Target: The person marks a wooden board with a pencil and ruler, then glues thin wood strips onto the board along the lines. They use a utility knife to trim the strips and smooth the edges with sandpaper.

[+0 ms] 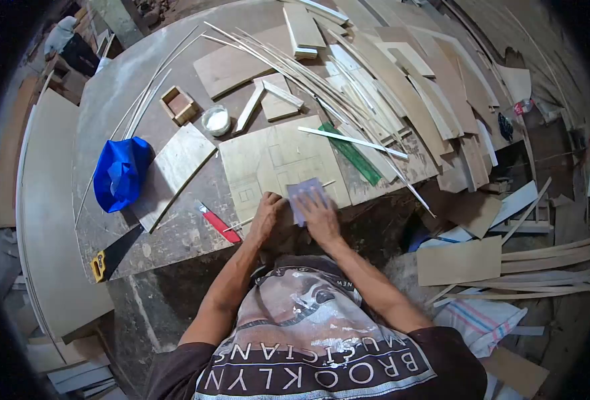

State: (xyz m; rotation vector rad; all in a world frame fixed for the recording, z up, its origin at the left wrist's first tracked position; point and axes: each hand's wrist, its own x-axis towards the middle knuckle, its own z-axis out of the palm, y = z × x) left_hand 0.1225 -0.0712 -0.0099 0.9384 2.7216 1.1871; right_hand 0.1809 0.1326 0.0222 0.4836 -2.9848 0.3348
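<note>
My left hand (269, 212) is closed near the front edge of the bench, around a thin wooden stick (236, 227) whose left end sticks out past the fist. My right hand (316, 212), a little blurred, holds a purple-grey sheet of sandpaper (295, 195) down over the stick, fingers stretched across it. The stick's far tip shows to the right of the sheet. Beneath both hands lies a thin plywood board (241, 163) with pencilled rectangles. To the left is a red-handled cutter knife (219, 224), apart from my hands.
A handsaw (116, 255), blue bag (123, 172), plank (177, 170), tub of white paste (216, 121) and small wooden box (178, 105) occupy the left. Long strips (288, 67) and a green strip (349, 153) lie right. Another person (71, 47) is at upper left.
</note>
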